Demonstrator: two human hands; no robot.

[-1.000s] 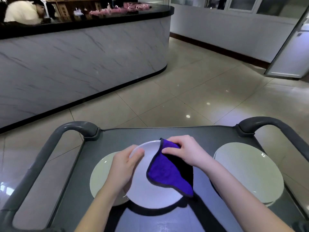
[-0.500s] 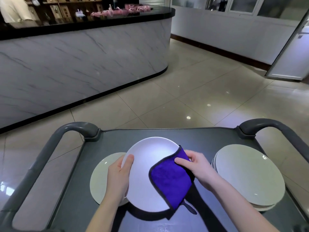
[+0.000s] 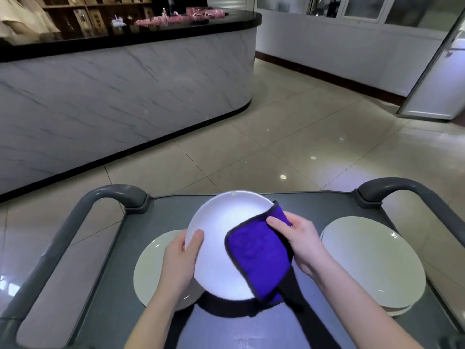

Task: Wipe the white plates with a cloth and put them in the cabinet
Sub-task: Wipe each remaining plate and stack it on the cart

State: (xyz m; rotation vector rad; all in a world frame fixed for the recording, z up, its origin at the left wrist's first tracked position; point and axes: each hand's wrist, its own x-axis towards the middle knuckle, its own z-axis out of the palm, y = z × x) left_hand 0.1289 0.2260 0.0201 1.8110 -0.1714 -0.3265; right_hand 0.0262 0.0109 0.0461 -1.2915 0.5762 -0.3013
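A white plate (image 3: 221, 238) is held tilted above the grey cart top (image 3: 309, 205). My left hand (image 3: 182, 258) grips its left rim, thumb on the face. My right hand (image 3: 299, 240) presses a purple cloth with a dark edge (image 3: 256, 258) over the plate's right side. Another white plate (image 3: 151, 270) lies on the cart at the left, partly hidden under my left hand. A stack of white plates (image 3: 372, 260) sits on the cart at the right. No cabinet is in view.
The cart has grey handles at the left (image 3: 83, 217) and right (image 3: 407, 192). A marble-fronted counter with a black top (image 3: 120, 96) curves across the left. Beyond the cart lies a tiled floor (image 3: 289, 137). A white door (image 3: 437, 79) stands at the far right.
The cloth and my right hand slid from the plate's top middle down to its right side. The plate tilted up more and rose slightly.
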